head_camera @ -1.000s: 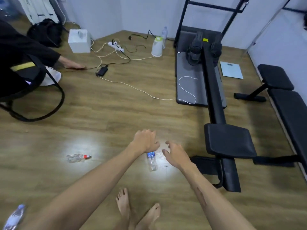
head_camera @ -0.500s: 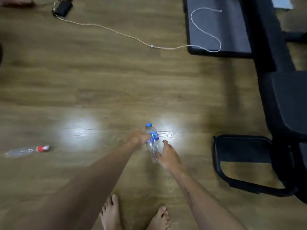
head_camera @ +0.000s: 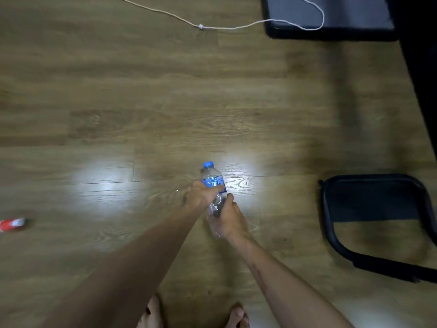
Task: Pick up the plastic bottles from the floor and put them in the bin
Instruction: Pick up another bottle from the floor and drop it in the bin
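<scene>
clear bottle [head_camera: 211, 179], blue cap at 12, contents unclear | left hand [head_camera: 201, 194] grips label | right hand [head_camera: 227, 220] grips base | red-capped bottle [head_camera: 11, 225] on floor [head_camera: 165, 102] at 9

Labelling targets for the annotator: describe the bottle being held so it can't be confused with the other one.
Start at the wood floor, centre, just above the bare feet. The blue-capped bottle is gripped by the left hand and right hand. The other bottle, far left edge, has red.
</scene>
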